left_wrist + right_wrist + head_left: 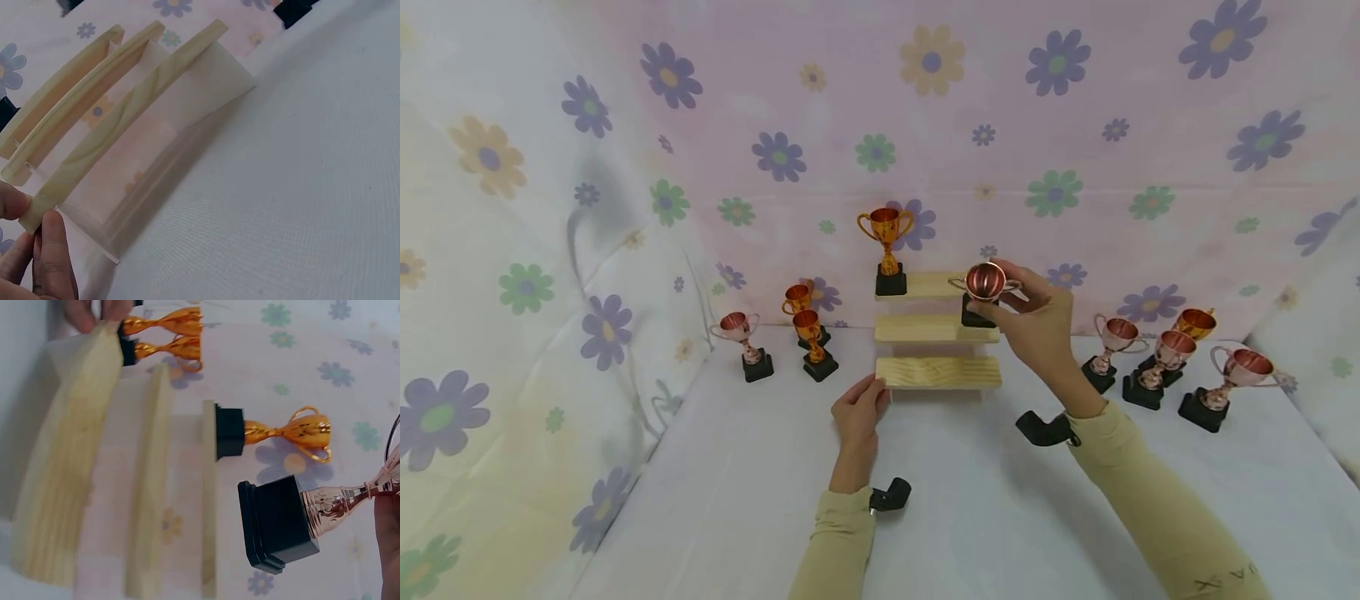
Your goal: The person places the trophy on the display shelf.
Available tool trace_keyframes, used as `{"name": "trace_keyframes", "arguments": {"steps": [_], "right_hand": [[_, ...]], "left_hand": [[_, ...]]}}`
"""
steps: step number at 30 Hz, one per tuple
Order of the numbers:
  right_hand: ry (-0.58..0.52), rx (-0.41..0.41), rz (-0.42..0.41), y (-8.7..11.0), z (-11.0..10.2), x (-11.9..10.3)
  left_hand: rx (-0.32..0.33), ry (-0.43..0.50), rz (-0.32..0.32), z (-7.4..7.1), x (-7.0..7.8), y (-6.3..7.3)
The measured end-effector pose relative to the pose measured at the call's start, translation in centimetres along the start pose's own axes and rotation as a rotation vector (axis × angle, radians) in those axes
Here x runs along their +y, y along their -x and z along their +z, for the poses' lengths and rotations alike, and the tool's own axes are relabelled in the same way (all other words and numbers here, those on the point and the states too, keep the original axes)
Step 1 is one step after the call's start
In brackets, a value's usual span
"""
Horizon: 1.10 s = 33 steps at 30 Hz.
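Observation:
A three-tier display stand with wooden boards [938, 373] and clear side panels stands on the white-covered table. My left hand [856, 417] pinches the left end of its lowest board, thumb on one face and fingers on the other in the left wrist view. My right hand [1037, 321] grips a rose-gold trophy cup [985, 282] with a black base. In the right wrist view this base [281, 519] hangs beyond the top board's edge, apart from it. A gold trophy cup [885, 229] stands upright on the left end of the top board.
At the left of the table stand a rose-gold trophy [757, 365] and two gold trophies [820, 365]. To the right, beside my right forearm, are several more trophies, rose-gold [1213, 408] and gold [1197, 321]. A flowered cloth [820, 108] hangs behind.

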State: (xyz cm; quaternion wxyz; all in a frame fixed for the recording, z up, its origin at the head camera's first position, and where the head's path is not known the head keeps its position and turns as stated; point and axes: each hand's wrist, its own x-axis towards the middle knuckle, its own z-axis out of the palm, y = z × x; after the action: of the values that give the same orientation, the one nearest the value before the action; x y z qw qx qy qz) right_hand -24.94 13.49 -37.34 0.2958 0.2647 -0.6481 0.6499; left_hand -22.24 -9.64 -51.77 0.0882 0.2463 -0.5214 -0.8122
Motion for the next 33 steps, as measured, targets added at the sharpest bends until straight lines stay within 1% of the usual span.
{"name": "trace_keyframes", "arguments": {"steps": [3, 9, 15, 18, 22, 27, 33], "right_hand": [[-0.025, -0.011, 0.024, -1.5, 0.6, -0.2], [-0.087, -0.037, 0.091, -4.2, 1.6, 0.6], [-0.061, -0.091, 0.134, -6.3, 2.3, 2.1], [-0.044, -0.099, 0.178, -7.1, 2.6, 2.9], [-0.020, -0.112, 0.242, -7.8, 2.9, 3.9], [-0.005, -0.142, 0.299, -7.9, 3.1, 5.3], [0.025, -0.138, 0.307, -8.2, 3.8, 5.9]], "left_hand": [[0.003, 0.004, -0.006, 0.0, -0.1, 0.0], [0.008, 0.003, -0.015, -0.1, -0.3, -0.2], [0.002, -0.003, -0.024, -0.2, -0.2, -0.3], [0.006, -0.005, -0.025, -0.2, -0.2, -0.2], [0.015, -0.006, -0.022, -0.2, -0.2, -0.2], [0.008, -0.016, -0.029, -0.2, -0.3, -0.2], [0.002, -0.024, -0.021, -0.3, -0.1, -0.4]]}}
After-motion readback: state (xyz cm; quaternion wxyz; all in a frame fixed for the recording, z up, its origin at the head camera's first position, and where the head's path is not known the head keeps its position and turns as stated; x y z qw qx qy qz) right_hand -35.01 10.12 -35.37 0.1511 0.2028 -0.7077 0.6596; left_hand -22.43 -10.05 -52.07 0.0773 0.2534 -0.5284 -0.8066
